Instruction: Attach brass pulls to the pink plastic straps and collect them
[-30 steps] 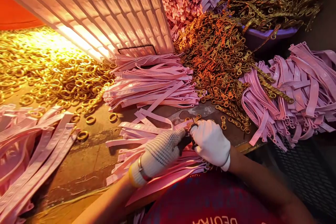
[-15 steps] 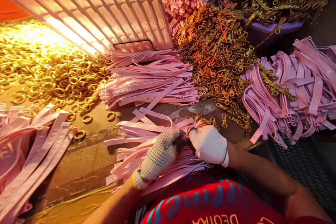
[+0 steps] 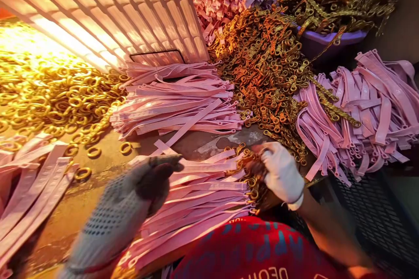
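My left hand [image 3: 131, 200], in a dotted knit glove with dark fingertips, is lifted above the near pile of pink straps [image 3: 203, 192] and smeared by motion; its fingers look curled and I cannot make out anything in them. My right hand [image 3: 281, 172], in a white glove, rests at the right end of that pile, fingers bent down onto a cluster of gold metal links [image 3: 250, 170] fixed at the strap ends. What it pinches is hidden under the glove.
A big heap of gold chain links [image 3: 268, 69] lies behind my right hand, and loose gold rings [image 3: 62, 100] spread at the left. More pink strap piles lie at centre [image 3: 183, 100], right [image 3: 369, 113] and far left [image 3: 29, 183]. A slatted panel [image 3: 108, 13] leans at the back; a purple basin [image 3: 330, 37] stands back right.
My left hand has pulled away from my right hand, moving left and toward me. My right hand shifted slightly right onto the gold links at the strap ends.
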`<state>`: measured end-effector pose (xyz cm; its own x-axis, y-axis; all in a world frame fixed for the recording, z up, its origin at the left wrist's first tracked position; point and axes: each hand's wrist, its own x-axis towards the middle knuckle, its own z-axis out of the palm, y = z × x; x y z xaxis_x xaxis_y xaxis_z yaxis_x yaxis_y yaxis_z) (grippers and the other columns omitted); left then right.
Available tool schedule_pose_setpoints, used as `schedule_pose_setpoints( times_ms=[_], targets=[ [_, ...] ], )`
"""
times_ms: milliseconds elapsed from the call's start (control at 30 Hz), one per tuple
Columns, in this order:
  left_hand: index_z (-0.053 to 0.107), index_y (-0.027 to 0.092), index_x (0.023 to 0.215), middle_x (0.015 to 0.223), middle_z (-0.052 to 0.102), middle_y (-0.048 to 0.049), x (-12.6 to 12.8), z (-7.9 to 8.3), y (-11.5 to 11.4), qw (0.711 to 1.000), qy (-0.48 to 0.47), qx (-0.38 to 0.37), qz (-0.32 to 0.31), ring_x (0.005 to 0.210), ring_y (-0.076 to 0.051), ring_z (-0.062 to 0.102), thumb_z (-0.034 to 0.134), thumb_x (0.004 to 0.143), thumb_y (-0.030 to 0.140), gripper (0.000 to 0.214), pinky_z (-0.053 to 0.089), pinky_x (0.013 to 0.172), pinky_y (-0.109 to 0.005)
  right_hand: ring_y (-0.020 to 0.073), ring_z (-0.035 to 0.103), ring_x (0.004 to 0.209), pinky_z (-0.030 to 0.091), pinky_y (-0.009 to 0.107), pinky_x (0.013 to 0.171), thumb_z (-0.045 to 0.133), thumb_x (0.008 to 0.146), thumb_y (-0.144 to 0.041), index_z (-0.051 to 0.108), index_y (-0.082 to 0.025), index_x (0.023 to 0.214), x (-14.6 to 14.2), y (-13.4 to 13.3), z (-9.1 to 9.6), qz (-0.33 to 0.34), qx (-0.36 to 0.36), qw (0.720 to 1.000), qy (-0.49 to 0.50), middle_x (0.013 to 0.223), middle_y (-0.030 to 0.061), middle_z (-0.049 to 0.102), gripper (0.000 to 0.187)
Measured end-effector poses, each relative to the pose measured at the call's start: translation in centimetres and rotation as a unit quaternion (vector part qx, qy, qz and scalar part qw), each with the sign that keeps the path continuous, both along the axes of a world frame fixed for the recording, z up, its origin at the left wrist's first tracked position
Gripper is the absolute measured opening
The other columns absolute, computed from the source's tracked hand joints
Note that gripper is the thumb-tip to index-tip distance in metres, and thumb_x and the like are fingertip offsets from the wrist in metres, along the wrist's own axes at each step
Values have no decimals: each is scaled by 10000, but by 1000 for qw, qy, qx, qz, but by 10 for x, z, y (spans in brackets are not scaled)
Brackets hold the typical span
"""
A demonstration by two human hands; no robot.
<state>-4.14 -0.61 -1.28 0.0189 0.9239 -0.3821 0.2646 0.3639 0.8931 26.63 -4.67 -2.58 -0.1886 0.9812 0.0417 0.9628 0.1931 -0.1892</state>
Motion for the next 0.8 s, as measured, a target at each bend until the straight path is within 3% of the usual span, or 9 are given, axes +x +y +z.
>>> schedule_pose_setpoints(
  times_ms=[67,133,200,233,400,500,600,667,800],
  targets=[
    [757,183,936,530,557,21,22,2,0,972,-187,-123,67,392,-58,371,699,834,326,185,320,341,-121,304,667,868,465,348,681,602,883,-144,649,-149,1001,17,-2,-6,-118,-59,984,-122,920,154,678,127],
    [764,139,908,715,693,-57,45,1,2,899,-331,-247,149,487,-76,541,637,868,252,175,469,426,-134,281,666,765,414,316,600,608,855,-99,628,-141,949,24,-1,-16,-190,-109,951,-219,845,140,663,105],
    [777,121,947,943,755,-118,62,-2,1,840,-401,-315,184,692,-136,690,583,900,206,217,604,599,-207,257,661,760,396,298,596,599,829,-54,609,-132,971,23,-1,-27,-220,-110,942,-227,870,136,662,162],
    [781,124,965,1013,760,-124,67,-3,0,830,-427,-312,178,768,-163,718,578,905,201,226,631,664,-247,244,654,760,396,295,605,587,824,-37,601,-130,979,20,-2,-33,-230,-98,944,-214,877,131,659,181],
    [772,166,1025,1184,747,-97,75,-9,-13,845,-470,-237,90,988,-242,742,697,792,116,249,637,890,-358,243,640,817,464,306,707,550,708,6,596,-161,941,20,-5,-52,-207,-82,970,-100,904,102,653,290],
    [749,171,1056,1176,747,-83,77,-8,-16,853,-457,-237,83,991,-238,750,721,774,94,294,608,983,-391,285,654,964,518,379,852,511,748,-20,621,-157,998,29,-11,-51,-165,8,986,-12,1054,151,668,305],
    [738,162,1077,1135,757,-87,80,-10,-17,850,-465,-233,81,968,-220,755,723,781,81,308,620,965,-373,274,679,1034,545,425,943,484,906,-88,592,-186,1232,28,-18,-36,-76,101,979,159,1145,125,695,357],
    [738,156,1084,1119,761,-85,82,-12,-17,846,-474,-231,83,952,-208,755,735,776,72,319,638,917,-338,248,676,1097,553,409,982,513,963,-134,497,-242,1403,16,-21,-21,16,112,963,245,1233,95,688,453],
    [728,162,1116,1110,761,-75,87,-13,-19,842,-486,-227,59,951,-184,749,801,760,103,368,637,881,-278,263,623,1222,536,430,1046,557,953,-140,340,-251,1550,-16,-21,1,115,91,953,266,1355,124,631,644]
  ],
)
